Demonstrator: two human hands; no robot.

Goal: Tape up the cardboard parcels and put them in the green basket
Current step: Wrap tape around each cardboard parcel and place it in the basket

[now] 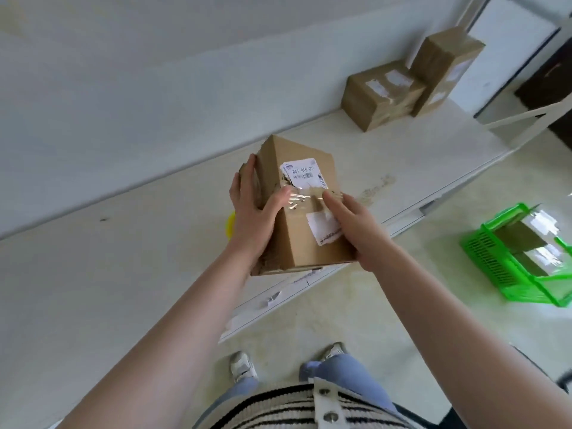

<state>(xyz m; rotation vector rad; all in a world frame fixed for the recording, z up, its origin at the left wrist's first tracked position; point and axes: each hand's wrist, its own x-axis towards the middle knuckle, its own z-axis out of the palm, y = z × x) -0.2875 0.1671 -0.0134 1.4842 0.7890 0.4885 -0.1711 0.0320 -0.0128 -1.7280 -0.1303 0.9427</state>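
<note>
A brown cardboard parcel [305,243] with white labels and a shiny strip of clear tape across its top is held up over the white table [123,258], tilted on edge. My left hand [250,209] grips its left side, thumb lying on the tape. My right hand [356,224] holds the right side, with the index finger pressing on the tape strip. The green basket [483,252] stands on the floor at the right with a taped parcel [520,239] inside it.
Two more cardboard parcels [380,94] [442,66] stand at the table's far right end by the wall. A yellow object [230,226] peeks out behind my left wrist. The table's front edge runs diagonally; my feet stand on pale floor below.
</note>
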